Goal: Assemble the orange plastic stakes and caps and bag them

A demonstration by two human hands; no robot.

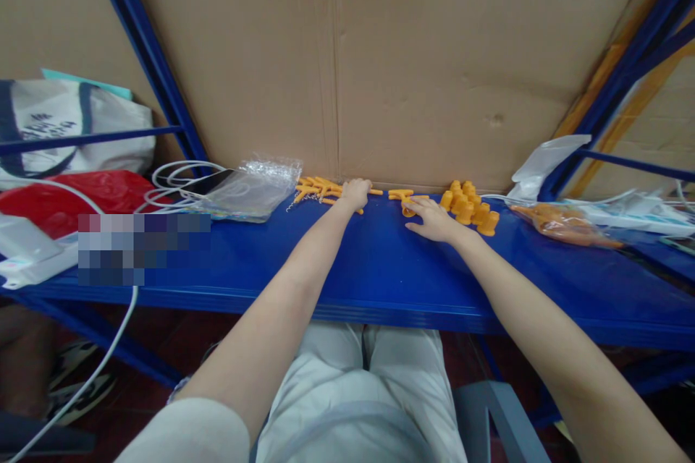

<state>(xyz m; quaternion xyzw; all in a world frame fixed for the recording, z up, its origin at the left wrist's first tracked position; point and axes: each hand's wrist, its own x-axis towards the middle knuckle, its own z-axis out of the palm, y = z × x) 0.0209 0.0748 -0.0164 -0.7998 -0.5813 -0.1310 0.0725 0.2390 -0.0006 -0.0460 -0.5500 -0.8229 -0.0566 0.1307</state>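
Observation:
My left hand (355, 194) is closed at the back of the blue table, fingers curled round an orange plastic piece (376, 192) whose end sticks out on the right. Beside it on the left lies a pile of orange branched plastic pieces (320, 187), with small metal chains (309, 197) among them. With fingers spread, my right hand (434, 220) rests over another orange T-shaped piece (400, 194), partly covering it. Several orange cup-shaped plastic parts (464, 204) stand grouped just right of that hand.
Clear plastic bags (250, 192) and coiled white cables (177, 184) lie at the left, near a white power strip (40, 260). A bag of orange parts (565, 224) lies at the right. Cardboard (407, 72) closes off the back, between blue posts (144, 43).

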